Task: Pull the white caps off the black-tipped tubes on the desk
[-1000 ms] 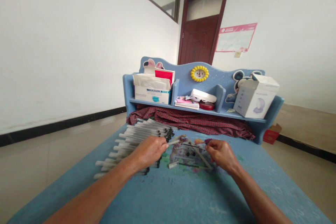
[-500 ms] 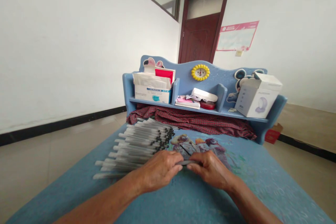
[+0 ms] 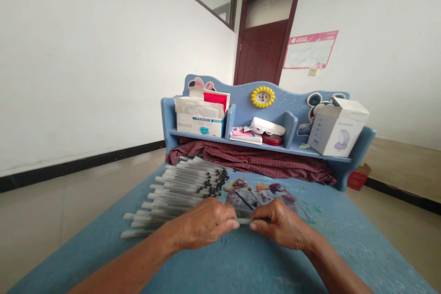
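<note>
1. Grey plastic pen (image 3: 244,221): a second ago the hands worked apart among loose parts. Now the left hand (image 3: 203,225) and right hand (image 3: 280,226) have met, each pinching one end, low over the desk's near middle.
2. Stacked pens (image 3: 182,187) lie just beside the left hand.
3. Blue desk (image 3: 241,266) with cartoon print; behind it a shelf (image 3: 241,112), checked cloth (image 3: 255,160), white box (image 3: 336,127) and brown door (image 3: 262,53).

blue shelf (image 3: 241,105), yellow clock (image 3: 262,97), white box (image 3: 336,128), plaid cloth (image 3: 255,161), brown door (image 3: 260,55), pink poster (image 3: 309,49)
</note>
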Demonstrator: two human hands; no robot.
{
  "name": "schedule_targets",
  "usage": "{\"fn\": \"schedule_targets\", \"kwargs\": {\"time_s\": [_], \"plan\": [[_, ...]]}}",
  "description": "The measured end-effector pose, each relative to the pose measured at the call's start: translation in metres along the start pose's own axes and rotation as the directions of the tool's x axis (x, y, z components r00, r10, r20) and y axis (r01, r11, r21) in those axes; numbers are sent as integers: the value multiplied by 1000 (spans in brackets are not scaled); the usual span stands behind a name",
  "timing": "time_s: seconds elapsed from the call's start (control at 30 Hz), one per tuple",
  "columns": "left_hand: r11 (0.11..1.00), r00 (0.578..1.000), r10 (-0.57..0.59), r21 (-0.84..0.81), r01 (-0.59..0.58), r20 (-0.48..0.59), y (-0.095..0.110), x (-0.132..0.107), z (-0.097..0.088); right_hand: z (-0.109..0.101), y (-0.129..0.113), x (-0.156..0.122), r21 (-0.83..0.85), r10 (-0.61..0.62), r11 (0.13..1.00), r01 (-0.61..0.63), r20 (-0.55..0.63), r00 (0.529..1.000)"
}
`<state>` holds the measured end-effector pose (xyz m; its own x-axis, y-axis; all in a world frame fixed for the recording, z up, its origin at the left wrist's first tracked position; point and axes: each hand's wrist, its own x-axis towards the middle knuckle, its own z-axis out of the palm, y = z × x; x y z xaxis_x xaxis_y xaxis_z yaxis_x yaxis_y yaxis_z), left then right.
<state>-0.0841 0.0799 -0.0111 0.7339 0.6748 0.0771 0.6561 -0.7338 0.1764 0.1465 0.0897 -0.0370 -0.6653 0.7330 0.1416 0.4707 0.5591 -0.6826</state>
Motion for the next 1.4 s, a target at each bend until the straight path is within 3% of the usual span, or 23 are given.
{"fn": "schedule_targets", "kwargs": {"time_s": [0.17,0.27,0.33,0.37,0.43,0.47,0.53,0.67,0.83,0.97,1.1,1.3,1.4], "plan": [[998,998,56,8,-56,-20,10,-2,-11,-11,-6,2,183,10,983,-22,63,998],[998,998,63,32,-62,-31,3,-9,-21,-27,1,-7,245,56,966,-77,93,994],[999,996,5,47,-1,-86,-8,-14,-30,-42,12,-18,229,143,964,-137,-11,990],[997,988,-51,49,59,-143,-13,-15,-34,-49,19,-23,231,208,957,-175,-130,969],[981,950,-183,10,191,-252,-19,-13,-40,-58,31,-26,225,325,940,-258,-348,879],[979,947,-199,-12,202,-253,-19,-11,-39,-58,36,-24,159,349,937,-310,-419,838],[985,970,-170,-6,171,-175,-14,-3,-32,-51,41,-13,-82,370,895,-439,-415,831],[963,978,-200,174,207,-59,-4,7,-1,-21,41,13,-257,410,798,-545,-432,803],[930,974,-219,290,226,-58,-6,-1,22,-2,40,15,-405,473,651,-642,-445,760],[930,975,-203,292,222,-94,-6,-5,24,0,39,13,-532,492,564,-631,-397,775],[915,959,-266,287,284,-100,-13,-7,7,3,36,13,-545,480,560,-624,-401,781],[814,869,-441,306,493,-227,-44,-26,-38,2,34,10,-521,492,564,-640,-411,768],[804,854,-480,290,519,-198,-57,-37,-48,1,36,9,-518,493,569,-639,-407,769]]}}
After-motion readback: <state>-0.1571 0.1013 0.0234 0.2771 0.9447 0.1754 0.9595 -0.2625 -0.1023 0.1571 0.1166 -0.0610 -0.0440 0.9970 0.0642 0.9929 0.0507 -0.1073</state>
